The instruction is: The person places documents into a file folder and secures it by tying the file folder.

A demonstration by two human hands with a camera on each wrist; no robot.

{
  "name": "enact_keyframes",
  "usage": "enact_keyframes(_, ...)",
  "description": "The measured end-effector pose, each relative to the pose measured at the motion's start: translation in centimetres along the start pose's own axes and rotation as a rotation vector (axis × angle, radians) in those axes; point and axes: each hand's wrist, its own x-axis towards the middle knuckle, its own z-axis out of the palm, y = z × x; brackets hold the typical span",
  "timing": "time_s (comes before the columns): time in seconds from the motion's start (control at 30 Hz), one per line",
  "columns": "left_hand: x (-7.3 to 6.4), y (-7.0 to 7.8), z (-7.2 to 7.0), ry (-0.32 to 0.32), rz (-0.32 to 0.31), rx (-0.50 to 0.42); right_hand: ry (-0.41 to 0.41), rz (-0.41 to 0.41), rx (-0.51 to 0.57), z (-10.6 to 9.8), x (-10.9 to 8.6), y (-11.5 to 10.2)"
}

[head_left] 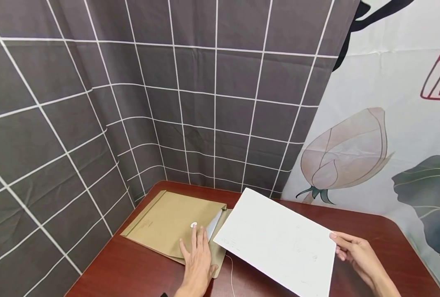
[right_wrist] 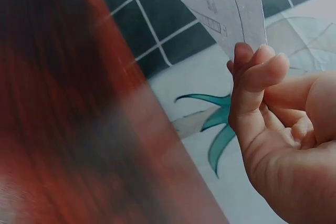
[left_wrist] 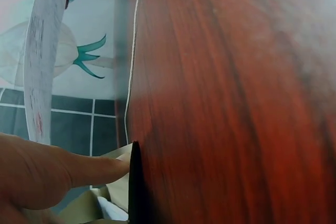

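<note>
Head view bright — wrist views dimmer — tabletop (left_wrist: 231,87) hazy, pale glare.

A creased, dark grey wall covering (head_left: 194,128) with white grid lines fills the left and upper middle of the head view. At right hangs a white cloth (head_left: 391,86) printed with a pale pink bud (head_left: 342,152) and a grey-green leaf (head_left: 431,202). A reddish-brown, wood-grained table (head_left: 105,272) with rounded far corners spans the bottom.

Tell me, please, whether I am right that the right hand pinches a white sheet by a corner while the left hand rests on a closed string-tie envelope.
Not closed: the string-tie envelope is open in the head view, pale paper showing at its mouth. The rest is right.
</note>
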Motion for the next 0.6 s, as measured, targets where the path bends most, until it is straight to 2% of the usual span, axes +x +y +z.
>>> enact_keyframes(0.3,-0.1,0.3,-0.2,-0.058,-0.037,0.029,0.142,0.14,-0.059,2.4,0.0,2.1)
enact_keyframes(0.43,-0.2,0.2,-0.2,-0.075,-0.042,0.048,0.18,0.147,-0.068,3.6,0.0,2.9)
enact_keyframes(0.6,-0.2,0.2,-0.2,-0.073,-0.044,0.059,0.183,0.137,-0.064,4.8,0.2,3.3)
